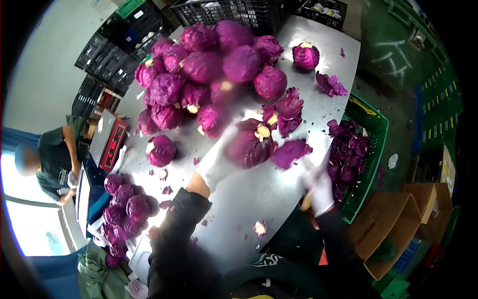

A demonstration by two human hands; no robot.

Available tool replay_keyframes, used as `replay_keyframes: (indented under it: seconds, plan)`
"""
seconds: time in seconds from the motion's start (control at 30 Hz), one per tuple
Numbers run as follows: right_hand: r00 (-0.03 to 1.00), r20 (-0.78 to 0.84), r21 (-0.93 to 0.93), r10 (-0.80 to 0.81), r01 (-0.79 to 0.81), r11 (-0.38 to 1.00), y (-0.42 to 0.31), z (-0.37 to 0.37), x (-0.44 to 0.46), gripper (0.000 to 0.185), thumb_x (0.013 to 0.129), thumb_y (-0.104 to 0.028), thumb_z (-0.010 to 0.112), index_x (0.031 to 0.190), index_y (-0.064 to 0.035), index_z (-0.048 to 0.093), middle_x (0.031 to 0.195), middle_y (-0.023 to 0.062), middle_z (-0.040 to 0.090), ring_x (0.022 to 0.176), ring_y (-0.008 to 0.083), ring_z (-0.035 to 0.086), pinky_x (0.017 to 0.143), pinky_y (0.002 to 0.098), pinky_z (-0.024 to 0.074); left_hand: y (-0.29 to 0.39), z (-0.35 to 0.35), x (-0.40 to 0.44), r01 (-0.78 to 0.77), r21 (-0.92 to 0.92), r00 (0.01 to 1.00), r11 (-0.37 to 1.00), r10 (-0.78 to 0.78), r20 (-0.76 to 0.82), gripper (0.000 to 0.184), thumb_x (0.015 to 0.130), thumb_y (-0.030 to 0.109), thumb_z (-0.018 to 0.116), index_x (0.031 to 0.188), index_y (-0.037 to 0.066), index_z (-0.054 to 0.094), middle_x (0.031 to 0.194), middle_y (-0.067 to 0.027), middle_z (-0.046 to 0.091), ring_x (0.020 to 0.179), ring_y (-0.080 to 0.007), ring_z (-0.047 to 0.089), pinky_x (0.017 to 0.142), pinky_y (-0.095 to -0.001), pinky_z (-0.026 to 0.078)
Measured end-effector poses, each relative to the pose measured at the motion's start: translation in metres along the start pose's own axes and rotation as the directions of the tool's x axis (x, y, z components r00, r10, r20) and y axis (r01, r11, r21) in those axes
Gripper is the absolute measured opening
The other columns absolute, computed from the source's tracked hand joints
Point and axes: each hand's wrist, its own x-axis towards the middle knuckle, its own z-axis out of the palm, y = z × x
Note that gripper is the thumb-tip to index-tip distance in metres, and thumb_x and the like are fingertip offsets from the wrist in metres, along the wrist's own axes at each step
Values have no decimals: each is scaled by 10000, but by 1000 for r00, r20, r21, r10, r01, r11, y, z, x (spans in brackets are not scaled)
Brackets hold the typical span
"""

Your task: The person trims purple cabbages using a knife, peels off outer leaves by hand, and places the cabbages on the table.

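My left hand (219, 159), in a white glove, holds a large red cabbage (249, 147) from its left side, with the pale cut stem facing up and right. To the right, my gloved right hand (318, 192) is blurred; its fingers are round a light brown handle (307, 200). A loose purple leaf (291, 153) lies between the cabbage and my right hand. Above the held cabbage, torn outer leaves (286, 112) rest on the metal table (229, 209).
A heap of red cabbages (201, 67) covers the table's far side, with more cabbages (124, 209) at lower left. At right stands a green crate (381, 144) of leaves, near cardboard boxes (386, 219). A scale (113, 142) and another person (55, 159) are at left.
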Motion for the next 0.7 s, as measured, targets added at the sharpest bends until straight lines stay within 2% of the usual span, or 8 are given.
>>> replay_keyframes:
  seconds: [0.07, 0.23, 0.27, 0.4, 0.43, 0.57, 0.6, 0.7]
  plan:
    - [892, -250, -211, -376, 329, 920, -78, 26, -7, 373, 1041, -161, 482, 1398, -55, 506, 972, -17, 596, 722, 33, 479, 650, 180, 415, -19, -30, -18, 174, -246, 984, 954, -163, 65, 574, 980, 409, 567, 1468, 155, 401, 1450, -77, 476, 1353, -255, 429, 1105, -527, 366]
    - [997, -60, -492, -37, 2, 871, -79, 86, -63, 405, 1023, -187, 522, 1413, -87, 480, 915, 0, 629, 652, 58, 549, 605, 219, 465, -75, -62, -91, 140, -404, 990, 904, -136, 39, 594, 986, 445, 532, 1476, 145, 382, 1503, -81, 418, 1370, -285, 407, 1084, -614, 335]
    - [983, 97, -608, -159, 184, 772, -45, 88, -69, 365, 974, -143, 578, 1326, -64, 527, 977, 27, 646, 730, 104, 597, 661, 271, 506, -87, -72, -103, 112, -405, 993, 907, -118, 12, 596, 987, 446, 529, 1477, 143, 379, 1512, -83, 406, 1370, -291, 406, 1079, -627, 331]
    - [902, 385, -725, -196, 427, 540, -20, 144, -144, 441, 900, -26, 600, 1332, -81, 530, 1020, 105, 662, 789, 239, 668, 731, 305, 533, -112, -69, -168, -118, 5, 965, 993, 115, -235, 550, 986, 312, 568, 1464, 138, 360, 1468, -82, 417, 1342, -278, 424, 1077, -501, 392]
    - [878, 427, -685, -215, 469, 557, -8, 148, -155, 445, 902, -43, 606, 1338, -90, 532, 1066, 110, 673, 810, 268, 678, 735, 323, 540, -120, -62, -182, -180, 168, 899, 969, 231, -373, 602, 955, 316, 619, 1471, 160, 351, 1436, -129, 433, 1263, -337, 509, 894, -565, 531]
    - [828, 531, -732, -179, 555, 396, 28, 151, -179, 363, 920, -129, 594, 1281, -94, 573, 1118, 137, 676, 840, 349, 677, 727, 383, 562, -164, -97, -213, -244, 430, 728, 869, 457, -511, 710, 875, 123, 729, 1453, 179, 322, 1368, -127, 472, 1190, -306, 555, 812, -470, 596]
    - [824, 548, -739, -146, 558, 376, 32, 153, -182, 334, 923, -139, 584, 1253, -86, 584, 1072, 147, 682, 811, 349, 677, 710, 392, 561, -171, -101, -219, -222, 447, 717, 867, 456, -528, 749, 852, 117, 750, 1452, 110, 303, 1375, -89, 453, 1265, -210, 457, 1056, -365, 411]
    - [828, 560, -801, -29, 549, 240, 39, 158, -189, 213, 919, -131, 590, 1109, -37, 601, 934, 192, 667, 767, 381, 660, 657, 427, 546, -183, -105, -225, -268, 435, 665, 860, 492, -563, 741, 846, 123, 757, 1442, 94, 318, 1349, -82, 466, 1266, -201, 450, 1066, -361, 395]
